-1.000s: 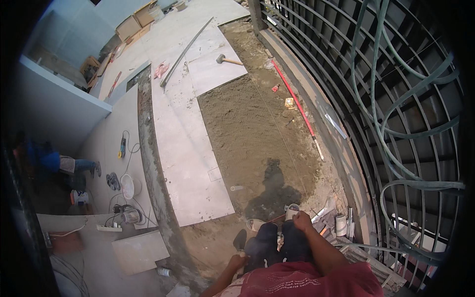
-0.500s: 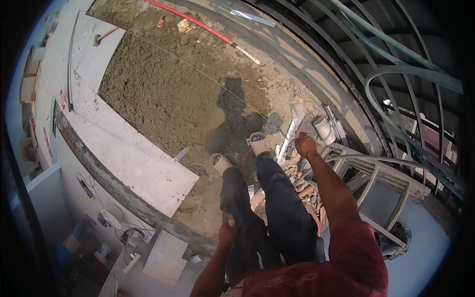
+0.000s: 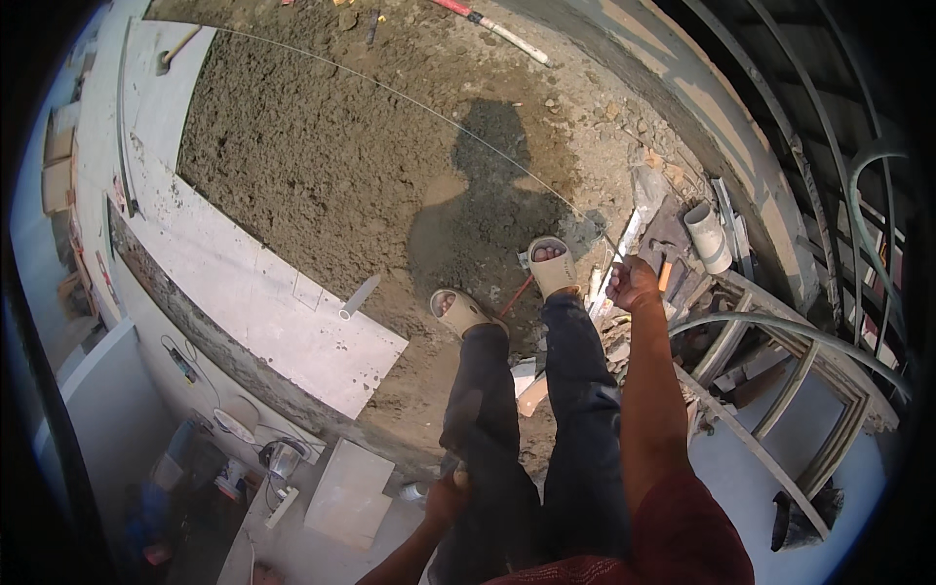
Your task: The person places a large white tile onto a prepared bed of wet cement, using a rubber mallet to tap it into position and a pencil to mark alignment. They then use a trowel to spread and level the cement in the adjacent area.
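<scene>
The left hand (image 3: 448, 498) clasps a pale handle (image 3: 461, 478) beside the trousers (image 3: 485, 429), and I cannot tell whether the right hand (image 3: 635, 284) grips the string's (image 3: 458, 128) right end.

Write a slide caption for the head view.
Tan sandals near rough mortar and pale tiles, the right hand close to rubble, the left hand beside dark trousers.
</scene>
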`<state>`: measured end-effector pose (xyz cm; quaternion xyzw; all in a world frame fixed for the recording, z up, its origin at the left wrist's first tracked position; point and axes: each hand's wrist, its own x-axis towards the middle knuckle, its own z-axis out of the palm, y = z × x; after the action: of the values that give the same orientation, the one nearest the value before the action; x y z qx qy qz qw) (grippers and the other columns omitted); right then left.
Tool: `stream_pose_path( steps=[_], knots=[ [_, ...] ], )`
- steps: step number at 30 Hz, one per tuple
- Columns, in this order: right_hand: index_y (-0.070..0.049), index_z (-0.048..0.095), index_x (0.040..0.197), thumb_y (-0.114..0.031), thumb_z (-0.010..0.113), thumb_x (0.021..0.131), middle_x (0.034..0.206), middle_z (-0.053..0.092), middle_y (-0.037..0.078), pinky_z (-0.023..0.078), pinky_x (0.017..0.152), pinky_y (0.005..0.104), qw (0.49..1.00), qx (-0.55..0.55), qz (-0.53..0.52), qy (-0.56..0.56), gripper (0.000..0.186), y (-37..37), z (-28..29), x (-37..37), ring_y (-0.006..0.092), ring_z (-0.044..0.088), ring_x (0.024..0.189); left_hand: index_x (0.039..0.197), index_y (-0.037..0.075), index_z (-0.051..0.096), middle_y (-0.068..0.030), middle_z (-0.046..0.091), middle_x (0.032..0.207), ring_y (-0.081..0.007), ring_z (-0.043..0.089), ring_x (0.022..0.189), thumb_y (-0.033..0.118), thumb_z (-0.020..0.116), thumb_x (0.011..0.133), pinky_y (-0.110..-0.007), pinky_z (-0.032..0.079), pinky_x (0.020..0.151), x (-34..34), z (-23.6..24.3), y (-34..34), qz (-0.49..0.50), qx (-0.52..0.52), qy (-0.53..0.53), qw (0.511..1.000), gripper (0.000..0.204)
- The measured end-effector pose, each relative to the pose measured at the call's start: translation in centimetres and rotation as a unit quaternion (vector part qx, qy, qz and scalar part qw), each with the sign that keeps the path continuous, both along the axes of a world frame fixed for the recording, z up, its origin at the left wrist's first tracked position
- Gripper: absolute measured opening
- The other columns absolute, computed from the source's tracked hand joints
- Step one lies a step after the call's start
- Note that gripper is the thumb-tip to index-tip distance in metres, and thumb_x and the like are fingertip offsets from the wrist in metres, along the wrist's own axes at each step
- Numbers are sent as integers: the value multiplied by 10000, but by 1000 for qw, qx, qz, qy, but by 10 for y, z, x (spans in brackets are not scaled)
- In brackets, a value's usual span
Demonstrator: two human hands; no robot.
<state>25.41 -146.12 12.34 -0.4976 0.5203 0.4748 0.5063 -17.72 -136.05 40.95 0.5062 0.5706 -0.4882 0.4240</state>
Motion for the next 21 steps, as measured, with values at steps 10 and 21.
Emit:
stream_pose_path(
  steps=[10,21],
  knots=[
    [-177,375,655,-313,515,957,528,316,-44,239,403,285,976,30,-214,-27,360,7,-3,-22,116,254,403,1177,-3,584,-290,673,952,-443,649,949,468,574,864,-518,507,847,22,7,31,-55,23,25,998,566],
    [-197,331,673,-236,478,957,540,240,-68,189,413,259,983,-38,-167,-59,322,14,-3,-12,92,216,428,1093,3,605,-283,674,917,-445,657,883,484,576,851,-515,505,817,56,17,51,-59,42,17,997,539]
  ],
)
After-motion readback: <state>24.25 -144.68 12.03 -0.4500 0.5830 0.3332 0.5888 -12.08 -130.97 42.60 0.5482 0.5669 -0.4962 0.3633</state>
